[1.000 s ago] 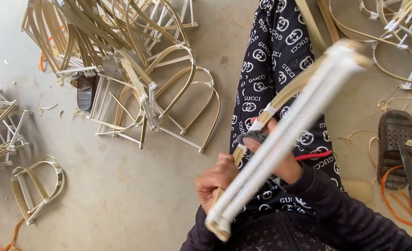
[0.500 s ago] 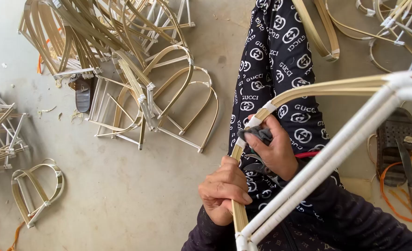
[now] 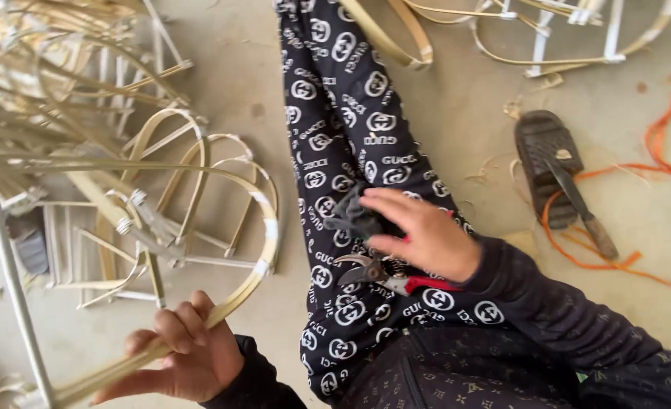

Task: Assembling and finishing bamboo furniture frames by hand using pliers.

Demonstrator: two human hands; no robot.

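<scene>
Bent cane frame (image 3: 263,227): a pale flat strip arched over a thin white rod, held out to my left and low in view. My left hand (image 3: 180,356) is closed around the lower end of the strip, fingers wrapped over it and thumb beneath. The arch rises from that grip, curves at the top and runs back toward the left edge of the picture. The white rod (image 3: 14,291) stands near the left edge, roughly upright and a little tilted.

Red-handled pruning shears (image 3: 392,276): lying on my lap against the patterned black trousers (image 3: 351,136), blades pointing left. My right hand (image 3: 419,231) rests over the shears' handles, fingers loosely curled. A piece of dark grey cloth (image 3: 351,216) sits at the fingertips. Whether the hand actually clamps the handles I cannot tell; it covers them.

Surroundings: concrete floor (image 3: 464,121). To the left, beyond the held frame, a pile of finished frames (image 3: 161,197) of the same arched shape, overlapping one another, with loose cane strips (image 3: 55,98) heaped above them. At top right, more frames (image 3: 563,38) lie flat. To the right, a dark sandal (image 3: 551,163) with a knife (image 3: 585,208) laid across it, and an orange cord (image 3: 631,227) looped beside both. No containers in view; all stock lies directly on the floor.
</scene>
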